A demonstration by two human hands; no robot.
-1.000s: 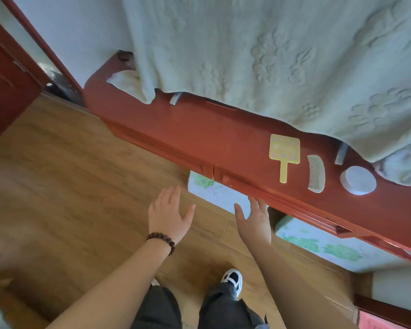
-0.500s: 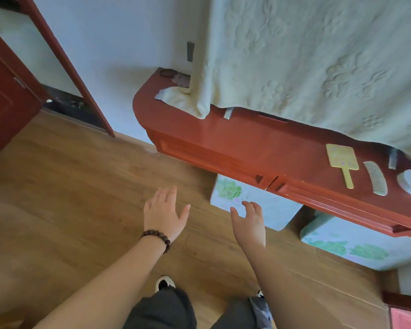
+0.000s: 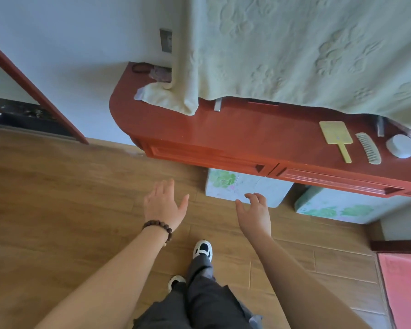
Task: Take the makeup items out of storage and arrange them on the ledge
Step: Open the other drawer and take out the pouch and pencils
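Note:
A red wooden ledge (image 3: 235, 129) runs across the upper middle. At its right end lie a yellow hand mirror (image 3: 336, 136), a pale comb (image 3: 368, 148) and a round white compact (image 3: 402, 146). My left hand (image 3: 163, 205), with a bead bracelet at the wrist, hovers above the floor with straight fingers and holds nothing. My right hand (image 3: 255, 212) hangs beside it, fingers relaxed, empty, in front of a floral storage box (image 3: 242, 186) under the ledge. Both hands are well below and left of the items.
A pale green embossed cloth (image 3: 294, 51) hangs over the back of the ledge. A second floral box (image 3: 335, 205) sits under the right part. Wooden floor (image 3: 57, 198) spreads left; a red door frame (image 3: 33, 91) stands at the far left. A pink mat (image 3: 403, 286) lies at right.
The view has swung left and back, so the ledge and its items shifted right. Both hands stay raised and empty; the right fingers now curl loosely.

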